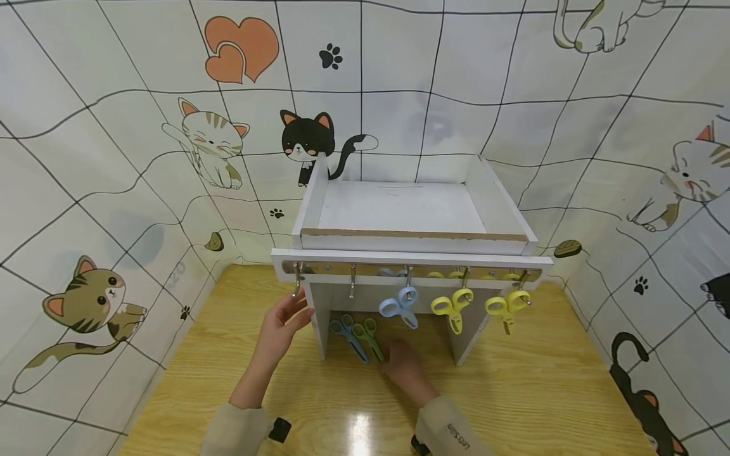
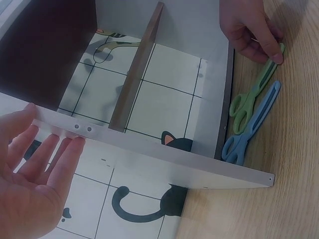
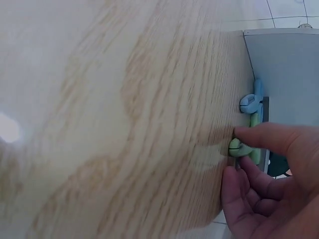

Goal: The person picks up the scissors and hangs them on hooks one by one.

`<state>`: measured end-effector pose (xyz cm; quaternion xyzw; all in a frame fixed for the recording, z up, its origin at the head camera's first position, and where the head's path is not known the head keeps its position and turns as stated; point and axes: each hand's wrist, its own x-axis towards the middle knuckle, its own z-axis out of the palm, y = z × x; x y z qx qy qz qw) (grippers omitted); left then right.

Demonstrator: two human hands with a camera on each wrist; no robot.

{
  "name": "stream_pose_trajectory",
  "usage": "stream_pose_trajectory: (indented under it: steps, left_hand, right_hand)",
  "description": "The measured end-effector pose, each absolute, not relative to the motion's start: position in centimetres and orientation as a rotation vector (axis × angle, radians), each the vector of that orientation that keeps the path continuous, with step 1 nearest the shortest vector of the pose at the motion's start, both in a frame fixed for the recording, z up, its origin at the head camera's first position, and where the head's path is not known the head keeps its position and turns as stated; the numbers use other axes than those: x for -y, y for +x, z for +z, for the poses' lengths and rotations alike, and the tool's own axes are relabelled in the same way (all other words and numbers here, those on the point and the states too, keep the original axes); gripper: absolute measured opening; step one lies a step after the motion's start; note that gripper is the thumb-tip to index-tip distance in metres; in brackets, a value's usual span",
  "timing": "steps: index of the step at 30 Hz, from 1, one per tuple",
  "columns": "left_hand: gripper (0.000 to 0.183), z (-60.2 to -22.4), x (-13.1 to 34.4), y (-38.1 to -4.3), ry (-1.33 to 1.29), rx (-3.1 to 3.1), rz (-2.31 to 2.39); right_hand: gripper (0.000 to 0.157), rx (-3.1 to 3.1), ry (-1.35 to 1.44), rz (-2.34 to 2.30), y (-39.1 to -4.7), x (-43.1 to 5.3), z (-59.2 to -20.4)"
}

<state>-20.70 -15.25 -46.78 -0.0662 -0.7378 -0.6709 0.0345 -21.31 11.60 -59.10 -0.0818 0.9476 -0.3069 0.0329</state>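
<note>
The desk [image 1: 525, 386] is seen to carry a white shelf unit [image 1: 410, 244], open at the front. Its left side panel [image 1: 319, 316] is set between the left hand [image 1: 282, 323] and the scissors on the desk. Along the unit's front a hook rail [image 1: 367, 271] is fixed. The left hand is rested against the panel's edge, its fingers nearly straight; how firmly it is pressed cannot be told. The right hand [image 1: 403, 367] is held low, close to the desk, and is judged the nearer by far, with no panel in its path. The green scissors [image 1: 372, 342] are laid on the desk below the rail, just left of this hand. Their long axis is slanted, handle loops pointed away from the person and to the left, blade tips toward the person and to the right. The tip end is pinched between the right thumb and curled fingers [image 3: 232, 189], so the handles are left farthest from the grip. The blue scissors [image 1: 355, 342] are laid just beyond, left of the green pair and nearly parallel.
</note>
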Motion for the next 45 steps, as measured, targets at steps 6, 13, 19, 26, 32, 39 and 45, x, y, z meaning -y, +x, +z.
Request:
stream_pose_trajectory:
  steps: [6,13,19,26,32,39,45]
  left_hand:
    - [0.053,-47.0,15.3,-20.8,-0.212,2.254,-2.059]
    - [0.053,-47.3,15.5,-20.9,-0.226,2.233,-2.086]
    - [0.055,-47.4,15.6,-21.0,-0.224,2.251,-2.103]
    - [0.055,-47.3,15.5,-20.9,-0.219,2.24,-2.108]
    - [0.054,-47.2,15.4,-20.9,-0.22,2.237,-2.107]
    - [0.054,-47.2,15.3,-20.9,-0.222,2.23,-2.09]
    - [0.054,-47.1,15.2,-20.8,-0.224,2.231,-2.089]
  right_hand:
    - [0.016,-2.863,-0.184,-1.051,-21.1,-12.0,-59.4]
    - [0.018,-2.566,-0.182,-1.517,-21.3,-13.4,-59.8]
    - [0.037,-1.982,-0.043,-1.894,-21.3,-14.7,-60.1]
    - [0.045,-1.649,0.02,-2.02,-20.6,-15.5,-58.8]
    - [0.045,-1.494,-0.032,-2.062,-19.7,-16.2,-57.7]
    - [0.027,-1.375,-0.113,-2.09,-18.5,-16.8,-55.3]
    - [0.028,-1.343,-0.228,-2.128,-17.7,-16.9,-53.0]
